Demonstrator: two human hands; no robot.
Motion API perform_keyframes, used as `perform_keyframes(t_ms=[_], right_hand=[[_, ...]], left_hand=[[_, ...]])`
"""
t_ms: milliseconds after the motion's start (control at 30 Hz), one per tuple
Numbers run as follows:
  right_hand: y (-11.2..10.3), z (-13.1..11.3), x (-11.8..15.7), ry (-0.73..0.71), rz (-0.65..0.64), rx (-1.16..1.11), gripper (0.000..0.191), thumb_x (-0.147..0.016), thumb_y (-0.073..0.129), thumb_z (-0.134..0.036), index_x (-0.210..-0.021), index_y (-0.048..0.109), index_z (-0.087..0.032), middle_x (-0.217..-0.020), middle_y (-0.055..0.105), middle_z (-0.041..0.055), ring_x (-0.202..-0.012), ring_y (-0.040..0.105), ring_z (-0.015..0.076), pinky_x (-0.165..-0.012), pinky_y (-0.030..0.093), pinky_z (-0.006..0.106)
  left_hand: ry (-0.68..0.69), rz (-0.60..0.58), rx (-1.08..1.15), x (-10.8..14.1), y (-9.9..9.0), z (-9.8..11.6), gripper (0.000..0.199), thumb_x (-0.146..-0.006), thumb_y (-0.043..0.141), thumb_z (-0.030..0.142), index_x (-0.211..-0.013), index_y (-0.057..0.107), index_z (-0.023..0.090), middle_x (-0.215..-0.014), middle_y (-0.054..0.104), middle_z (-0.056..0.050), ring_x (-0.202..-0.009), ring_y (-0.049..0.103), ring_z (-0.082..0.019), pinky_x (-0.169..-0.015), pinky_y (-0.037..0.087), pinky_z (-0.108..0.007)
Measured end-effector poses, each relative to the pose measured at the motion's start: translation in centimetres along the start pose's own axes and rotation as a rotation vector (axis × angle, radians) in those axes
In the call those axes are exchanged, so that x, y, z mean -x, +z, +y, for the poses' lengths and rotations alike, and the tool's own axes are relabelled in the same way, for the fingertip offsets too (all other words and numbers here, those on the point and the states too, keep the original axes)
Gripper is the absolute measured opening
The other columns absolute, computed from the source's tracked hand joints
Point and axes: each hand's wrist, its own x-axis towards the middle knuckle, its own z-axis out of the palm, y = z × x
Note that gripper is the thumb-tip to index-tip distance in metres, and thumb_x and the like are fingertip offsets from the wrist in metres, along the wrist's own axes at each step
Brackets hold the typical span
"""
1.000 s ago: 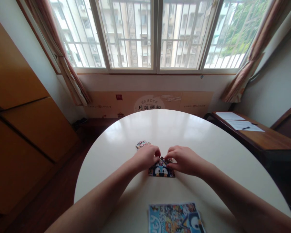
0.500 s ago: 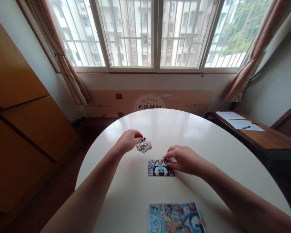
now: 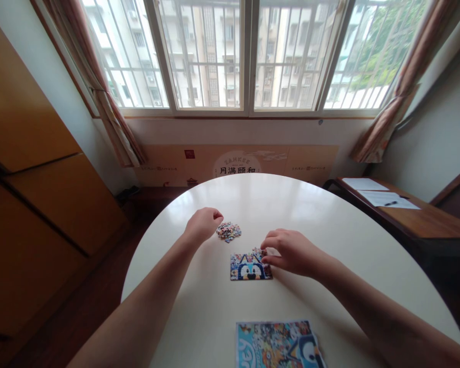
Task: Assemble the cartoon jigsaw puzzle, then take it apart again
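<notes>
My left hand (image 3: 204,225) is closed, thumb and fingers pressed together, just left of a pile of loose jigsaw pieces (image 3: 228,232). Whatever its fingertips may hold is hidden. A partly assembled jigsaw puzzle (image 3: 250,267) with a blue cartoon dog face lies flat nearer to me. At its right edge is my right hand (image 3: 287,250), thumb and fingers apart in a loose curve, with no piece visible between them. A few joined pieces (image 3: 257,251) stick out along the puzzle's upper right edge, partly covered by those fingers.
A colourful picture sheet (image 3: 278,345) with the same dog lies at the near edge of view on the round white table (image 3: 199,317). Off to the right, a wooden desk (image 3: 429,220) bears papers (image 3: 387,199) and a pen. Barred windows stand beyond.
The dark piece seen at my left fingertips is out of sight, and that hand has drawn slightly left from the pile. The assembled puzzle has slid a little left, away from my right fingers.
</notes>
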Motion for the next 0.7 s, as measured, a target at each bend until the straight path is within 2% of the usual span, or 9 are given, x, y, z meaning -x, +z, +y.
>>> perform_keyframes(t_ms=[100,233,300,500,700], right_hand=[[-0.7,0.4,0.3,-0.058,-0.036,-0.068,0.024,-0.088,0.068,-0.037,-0.109,0.073,-0.026,-0.104,0.072,0.0049,-0.093,0.065,0.0215,-0.081,0.047,0.033],[-0.9,0.3,0.4,-0.099,-0.061,-0.088,0.027,-0.085,0.071,-0.036,-0.110,0.074,-0.027,-0.105,0.071,0.0055,-0.093,0.066,0.0217,-0.080,0.047,0.033],[-0.8,0.2,0.4,-0.103,-0.070,-0.079,0.024,-0.084,0.072,-0.033,-0.107,0.075,-0.027,-0.103,0.071,0.0051,-0.091,0.066,0.0212,-0.079,0.047,0.032],[-0.4,-0.2,0.3,-0.094,-0.067,-0.055,0.019,-0.082,0.072,-0.029,-0.101,0.076,-0.027,-0.101,0.071,0.0038,-0.089,0.066,0.0209,-0.076,0.046,0.031],[-0.7,-0.2,0.4,-0.075,-0.066,-0.027,0.020,-0.081,0.073,-0.031,-0.101,0.076,-0.027,-0.101,0.071,0.0039,-0.093,0.065,0.0226,-0.079,0.047,0.032]], left_hand=[[0.125,-0.010,0.000,1.1,0.5,1.6,0.022,-0.087,0.057,0.027,-0.091,0.078,0.021,-0.090,0.077,-0.004,-0.083,0.068,-0.021,-0.072,0.048,-0.028],[0.330,-0.150,-0.011,3.1,1.7,3.9,0.021,-0.085,0.060,0.030,-0.091,0.078,0.022,-0.092,0.076,-0.004,-0.086,0.068,-0.022,-0.074,0.049,-0.029],[0.393,-0.181,-0.038,3.9,2.3,4.7,0.021,-0.083,0.063,0.033,-0.093,0.078,0.021,-0.096,0.075,-0.005,-0.089,0.067,-0.023,-0.078,0.049,-0.031],[0.443,-0.256,-0.084,4.8,3.3,5.7,0.020,-0.080,0.065,0.030,-0.093,0.078,0.023,-0.100,0.072,-0.007,-0.092,0.066,-0.026,-0.082,0.049,-0.034],[0.440,-0.260,-0.088,4.7,3.8,5.8,0.019,-0.080,0.064,0.027,-0.092,0.078,0.023,-0.099,0.071,-0.007,-0.092,0.066,-0.026,-0.083,0.049,-0.034]])
